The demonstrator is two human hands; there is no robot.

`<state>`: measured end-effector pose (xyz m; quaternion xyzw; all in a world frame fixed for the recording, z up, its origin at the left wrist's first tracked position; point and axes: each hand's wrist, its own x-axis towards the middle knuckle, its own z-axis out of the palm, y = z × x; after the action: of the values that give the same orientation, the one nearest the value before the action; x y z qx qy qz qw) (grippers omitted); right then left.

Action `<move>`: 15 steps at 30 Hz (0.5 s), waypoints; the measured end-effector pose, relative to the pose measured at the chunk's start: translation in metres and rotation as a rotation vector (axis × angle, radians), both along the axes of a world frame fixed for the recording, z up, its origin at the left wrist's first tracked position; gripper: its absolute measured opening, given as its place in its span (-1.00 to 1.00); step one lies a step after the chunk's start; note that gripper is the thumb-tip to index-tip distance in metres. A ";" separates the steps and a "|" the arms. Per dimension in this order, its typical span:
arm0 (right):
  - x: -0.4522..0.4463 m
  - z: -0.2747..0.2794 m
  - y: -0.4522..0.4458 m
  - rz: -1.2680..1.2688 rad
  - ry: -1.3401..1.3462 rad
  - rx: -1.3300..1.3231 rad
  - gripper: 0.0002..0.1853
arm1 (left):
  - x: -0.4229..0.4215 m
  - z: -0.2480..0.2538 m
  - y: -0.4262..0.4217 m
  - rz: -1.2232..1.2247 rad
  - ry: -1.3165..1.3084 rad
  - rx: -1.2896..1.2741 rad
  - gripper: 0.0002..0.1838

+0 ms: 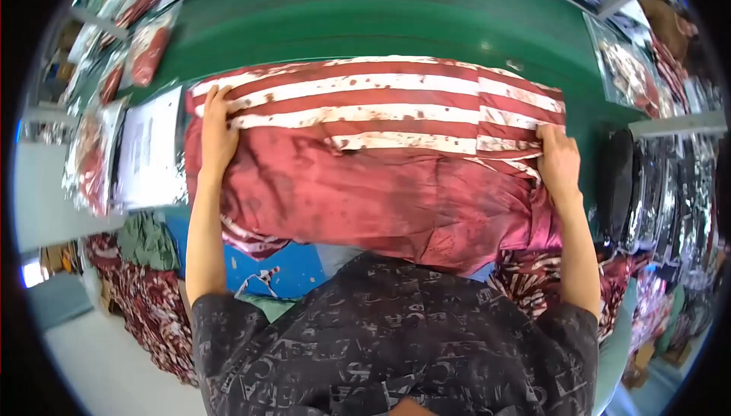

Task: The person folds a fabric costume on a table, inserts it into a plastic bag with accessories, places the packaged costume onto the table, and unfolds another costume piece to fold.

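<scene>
A red garment with white stripes and dark blotches [365, 96] lies spread sideways before me. Its far part is striped; the near part is plain dark red cloth, wrinkled and hanging toward my body. My left hand [219, 133] is at the garment's left end, fingers bent onto the striped cloth with the thumb to the side. At the right end, my right hand [560, 159] has its fingers curled onto the cloth near a seam. Both hands seem closed on the fabric, though the palms and the cloth beneath them are hidden.
A green table [365, 16] runs beneath the garment. Left of it lie a clear bag with a white sheet [151, 149] and a bagged red item [152, 47]. More bagged goods [628, 66] are on the right. Patterned cloth piles [148, 306] hang or lie below the left side.
</scene>
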<state>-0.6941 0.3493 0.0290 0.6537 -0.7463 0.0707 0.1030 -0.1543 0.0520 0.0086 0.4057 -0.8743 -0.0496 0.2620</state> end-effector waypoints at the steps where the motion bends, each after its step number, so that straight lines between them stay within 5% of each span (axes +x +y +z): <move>1: 0.003 0.004 0.003 0.006 -0.040 0.041 -0.71 | 0.002 0.004 -0.001 -0.008 -0.061 -0.045 -0.61; 4: -0.003 0.015 0.005 0.149 -0.317 0.164 -0.58 | 0.028 0.012 -0.009 0.086 -0.234 0.050 -0.69; 7: -0.004 0.051 0.004 0.104 -0.546 0.387 -0.55 | 0.005 0.058 -0.005 0.188 -0.265 -0.150 -0.72; 10: 0.008 0.073 -0.018 -0.011 -0.463 0.154 -0.56 | -0.048 0.087 -0.005 0.016 0.014 -0.201 -0.74; 15: 0.056 0.036 -0.080 -0.081 0.036 -0.471 -0.60 | -0.080 0.020 -0.024 -0.082 -0.008 -0.266 -0.60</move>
<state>-0.6385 0.2692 0.0647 0.5825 -0.7328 0.2269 0.2688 -0.2340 0.0277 0.0285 0.3316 -0.8900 0.0578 0.3077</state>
